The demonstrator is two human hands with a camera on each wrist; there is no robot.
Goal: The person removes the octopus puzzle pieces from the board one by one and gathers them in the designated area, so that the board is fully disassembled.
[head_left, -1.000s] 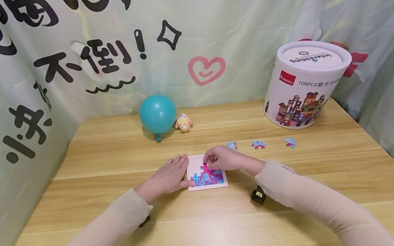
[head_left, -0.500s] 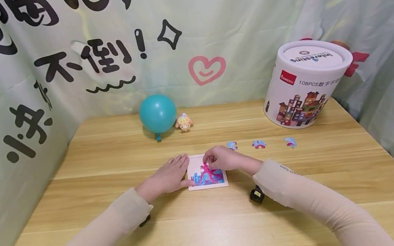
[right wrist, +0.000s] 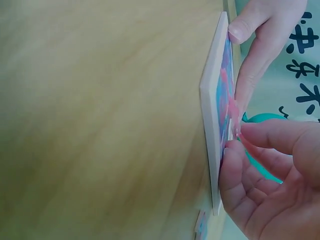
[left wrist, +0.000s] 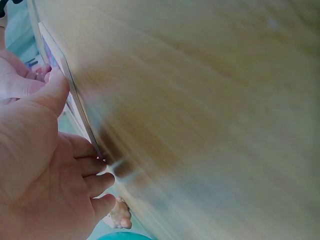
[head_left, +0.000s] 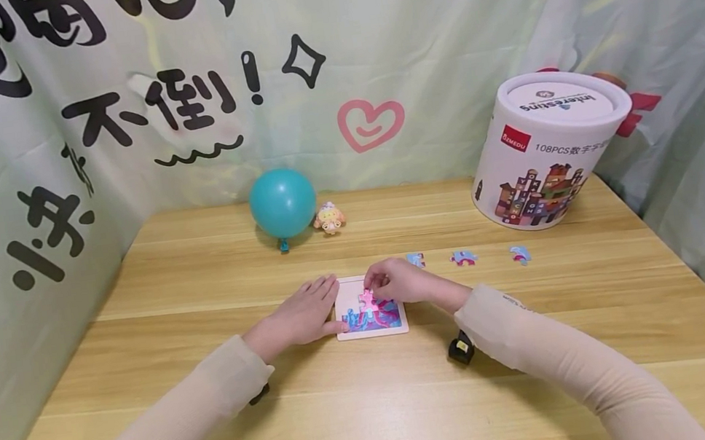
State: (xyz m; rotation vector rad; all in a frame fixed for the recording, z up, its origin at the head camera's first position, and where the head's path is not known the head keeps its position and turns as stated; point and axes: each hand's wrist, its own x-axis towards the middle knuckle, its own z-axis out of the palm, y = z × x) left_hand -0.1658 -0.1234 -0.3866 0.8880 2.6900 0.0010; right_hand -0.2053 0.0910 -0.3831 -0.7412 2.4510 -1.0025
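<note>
Your right hand [head_left: 403, 282] reaches in from the right, fingertips closed in a pinch on the pink, knobbed jigsaw piece [head_left: 368, 300] over the flat, pale-rimmed rectangular puzzle board [head_left: 373, 334]. Left of this grip, your left hand [head_left: 303, 316] lies fingers extended, thumb touching the board. Beyond and right, three thin blue-and-pink jigsaw pieces [head_left: 463, 258] lie apart on the smooth wood-grain table [head_left: 375, 408].

“108PCS” on tub [head_left: 543, 156], “不倒!” on curtain [head_left: 436, 41]
</note>
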